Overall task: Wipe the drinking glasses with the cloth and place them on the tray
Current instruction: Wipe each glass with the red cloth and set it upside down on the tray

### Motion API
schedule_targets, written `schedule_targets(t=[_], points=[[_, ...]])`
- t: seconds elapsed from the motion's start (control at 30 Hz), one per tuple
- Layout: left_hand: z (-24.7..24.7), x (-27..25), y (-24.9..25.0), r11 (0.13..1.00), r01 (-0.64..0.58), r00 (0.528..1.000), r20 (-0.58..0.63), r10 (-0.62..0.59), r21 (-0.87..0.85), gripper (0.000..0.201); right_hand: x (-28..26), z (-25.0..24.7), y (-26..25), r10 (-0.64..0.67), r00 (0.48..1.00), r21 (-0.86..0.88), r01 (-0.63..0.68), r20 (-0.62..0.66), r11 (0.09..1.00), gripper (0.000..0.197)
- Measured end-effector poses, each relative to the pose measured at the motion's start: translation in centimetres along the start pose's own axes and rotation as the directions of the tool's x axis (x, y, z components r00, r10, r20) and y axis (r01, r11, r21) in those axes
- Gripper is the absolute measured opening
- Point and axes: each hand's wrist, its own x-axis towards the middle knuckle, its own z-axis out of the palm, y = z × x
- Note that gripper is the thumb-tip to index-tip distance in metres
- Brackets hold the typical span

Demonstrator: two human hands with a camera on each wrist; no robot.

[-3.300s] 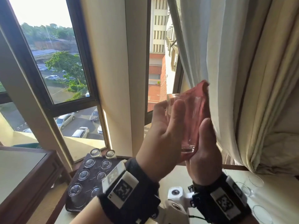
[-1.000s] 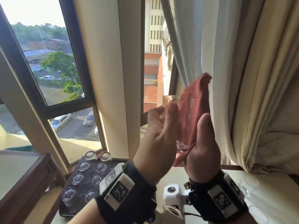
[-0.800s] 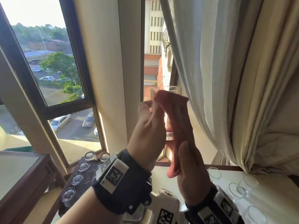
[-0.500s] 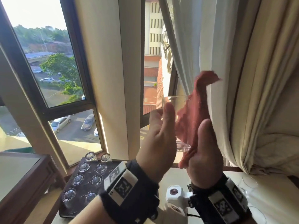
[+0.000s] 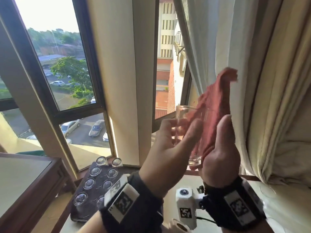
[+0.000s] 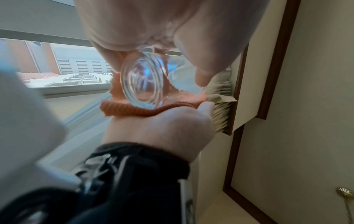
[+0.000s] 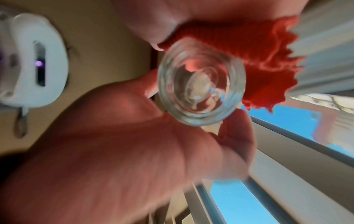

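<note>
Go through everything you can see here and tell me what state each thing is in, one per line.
Drinking glass: upright, held up in the air between both hands.
Cloth: pressed against the glass's side, top corner flopping above the rim.
Left hand: holds the glass.
Right hand: presses the cloth on.
Tray: carries glasses set upside down.

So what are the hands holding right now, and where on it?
The left hand grips the glass around its side wall. The right hand presses the red cloth against the opposite side.
</note>
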Motion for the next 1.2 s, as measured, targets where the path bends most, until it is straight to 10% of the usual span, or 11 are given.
schedule_targets(t=[0.2,0.37,0.57,0.73,0.9,1.03,1.2], points=[[-2.1,1.2,1.5,0.982,-0.021,0.998,-0.059,0.01,-0.189,0.061,-3.6,1.3,1.6,0.118,0.969,-0.108,-0.096,0.218,0.989,0.1],[-1.1,-0.5,0.7,0.997,-0.054,0.998,-0.016,0.054,-0.047,0.052,-0.9,1.3,0.4,0.223,0.953,0.09,-0.245,0.206,0.965,0.086],[-2.3,0.6,0.6,1.0,-0.023,0.994,-0.103,0.022,-0.007,0.057,-1.9,2.5,0.3,-0.109,0.958,-0.015,0.118,0.265,0.993,0.054],[-2.6,0.5,1.2,0.998,-0.022,0.997,-0.077,0.016,-0.067,0.048,-2.8,1.9,1.5,0.068,0.973,-0.01,-0.067,0.219,0.998,0.048],[-1.3,0.0,0.6,0.999,-0.051,0.998,-0.028,0.051,-0.005,0.06,-1.6,0.3,0.4,0.17,0.949,-0.037,-0.166,0.266,0.985,0.119],[-2.3,1.7,1.5,0.995,-0.001,0.987,-0.163,-0.016,-0.101,0.077,-4.3,0.9,1.1,-0.008,0.97,-0.024,0.014,0.241,1.0,0.053],[-2.4,1.9,2.0,0.993,0.074,0.989,-0.122,-0.085,-0.092,0.1,-3.8,1.6,1.6,0.163,0.955,0.073,-0.187,0.248,0.98,0.069]])
